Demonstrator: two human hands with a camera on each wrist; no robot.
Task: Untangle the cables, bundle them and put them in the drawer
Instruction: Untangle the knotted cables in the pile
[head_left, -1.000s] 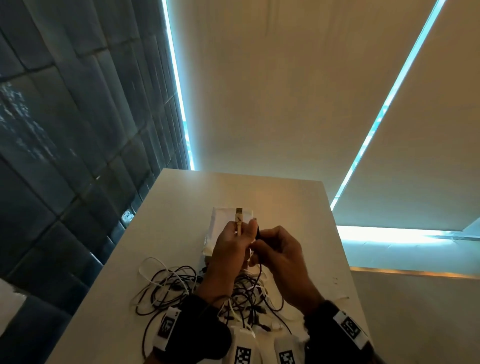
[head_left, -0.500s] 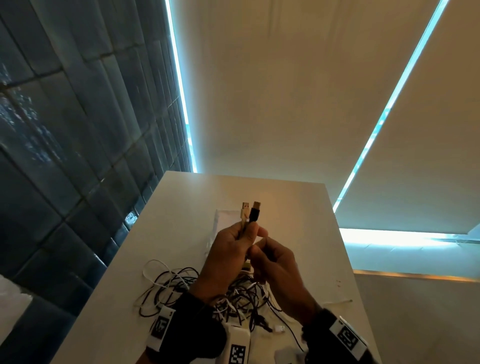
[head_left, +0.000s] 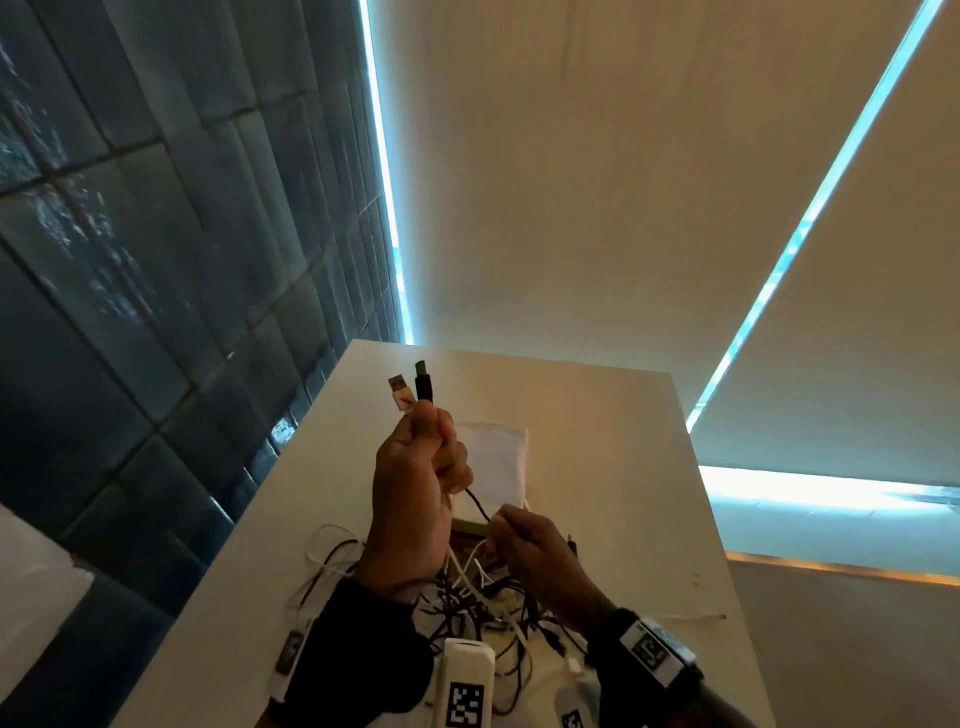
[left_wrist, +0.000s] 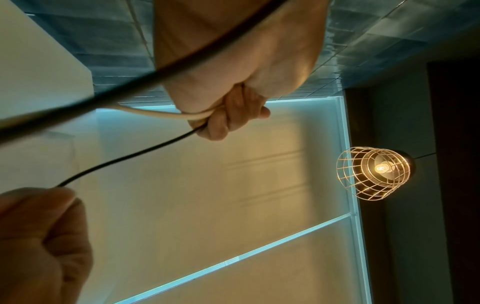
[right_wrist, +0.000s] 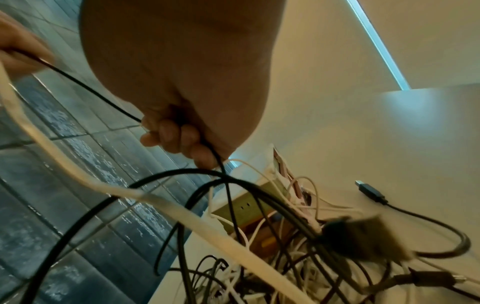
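Observation:
My left hand (head_left: 415, 467) is raised above the white table (head_left: 613, 467) and grips two cable ends: a white USB plug (head_left: 401, 393) and a black plug (head_left: 423, 383) stick up from the fist. In the left wrist view the white cable (left_wrist: 161, 114) and the thin black cable (left_wrist: 124, 158) leave that fist (left_wrist: 233, 115). My right hand (head_left: 524, 540), lower and to the right, pinches the thin black cable (right_wrist: 91, 90) in curled fingers (right_wrist: 179, 142). A tangle of black and white cables (head_left: 467, 597) lies on the table under both hands.
A white box (head_left: 493, 462) stands on the table behind the hands, a small green-sided box (right_wrist: 246, 209) at its foot. A loose black USB plug (right_wrist: 371, 193) lies to the right of the tangle. Dark tiled wall at the left; a caged lamp (left_wrist: 374, 172) hangs overhead.
My left hand has risen with both plugs, the black one having joined the white. My right hand has dropped and slid down along the black cable.

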